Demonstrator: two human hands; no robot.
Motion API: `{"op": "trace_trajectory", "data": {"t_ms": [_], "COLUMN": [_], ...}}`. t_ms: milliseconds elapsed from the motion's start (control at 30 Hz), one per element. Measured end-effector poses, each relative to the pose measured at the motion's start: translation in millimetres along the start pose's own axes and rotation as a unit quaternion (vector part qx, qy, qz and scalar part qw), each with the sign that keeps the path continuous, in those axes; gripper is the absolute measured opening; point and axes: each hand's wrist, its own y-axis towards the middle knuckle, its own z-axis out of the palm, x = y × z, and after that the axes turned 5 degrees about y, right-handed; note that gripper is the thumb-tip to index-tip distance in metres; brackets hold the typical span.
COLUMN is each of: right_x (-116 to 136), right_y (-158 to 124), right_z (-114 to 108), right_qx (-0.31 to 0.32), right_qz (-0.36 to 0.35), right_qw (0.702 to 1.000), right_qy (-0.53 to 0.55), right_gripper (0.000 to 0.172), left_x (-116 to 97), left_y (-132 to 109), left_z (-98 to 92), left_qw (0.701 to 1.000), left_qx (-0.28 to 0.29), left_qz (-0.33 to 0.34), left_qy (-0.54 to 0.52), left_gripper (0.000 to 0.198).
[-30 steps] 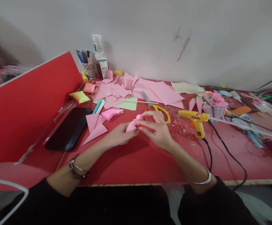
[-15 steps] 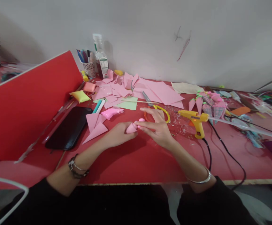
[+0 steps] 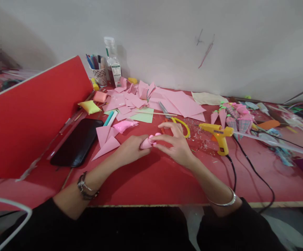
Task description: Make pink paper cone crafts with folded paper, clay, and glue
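Wrapped in my left hand point(image 3: 133, 148) is a small rolled pink paper cone point(image 3: 145, 143), its wide end facing right. Small balls of bright pink clay point(image 3: 157, 134) sit at the cone's mouth. With thumb and fingertips, my right hand point(image 3: 176, 144) pinches at the clay there; its index finger is bent above. The fingers partly hide the clay. Just beyond my left hand lie a packet of pink clay point(image 3: 125, 126) and some cut pink paper triangles point(image 3: 106, 141). Scissors with a yellow and orange handle point(image 3: 181, 126) lie behind my right hand.
A yellow hot glue gun point(image 3: 219, 134) stands at right, its black cord trailing off the front edge. Finished cones point(image 3: 236, 116) cluster behind it. Pink paper scraps point(image 3: 130, 99) cover the back. At left are a phone point(image 3: 76, 143) and a leaning red board point(image 3: 36, 122).
My right fingertips have shifted slightly at the cone's mouth, and more of the pink clay shows between them. My left hand keeps its hold on the cone.
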Motion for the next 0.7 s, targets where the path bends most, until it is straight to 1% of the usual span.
{"op": "trace_trajectory", "data": {"t_ms": [67, 200, 333, 533, 700], "right_x": [-0.7, -2.0, -3.0, -3.6, -2.5], "right_y": [0.0, 0.0, -0.7, -1.0, -0.4], "right_z": [-0.6, -1.7, -1.5, -1.7, -2.1], "right_qx": [0.002, 0.018, 0.021, 0.039, 0.054], "right_qz": [-0.017, -0.039, -0.052, -0.071, -0.059], "right_qw": [1.000, 0.998, 0.997, 0.996, 0.996], "right_qy": [-0.014, -0.043, -0.047, -0.046, -0.038], "right_gripper": [0.010, 0.010, 0.011, 0.011, 0.010], "left_x": [1.7, 3.4, 2.3, 2.5, 2.9], "left_y": [0.4, 0.5, 0.1, -0.7, -1.0], "left_z": [0.1, 1.3, 1.5, -1.5, -3.0], "left_qw": [0.999, 0.995, 0.990, 0.991, 0.995], "left_qx": [-0.006, -0.016, -0.011, -0.001, 0.007], "left_qz": [0.004, 0.016, 0.014, 0.022, 0.029], "left_qy": [0.043, 0.098, 0.139, 0.131, 0.091], "left_gripper": [0.010, 0.007, 0.007, 0.009, 0.007]}}
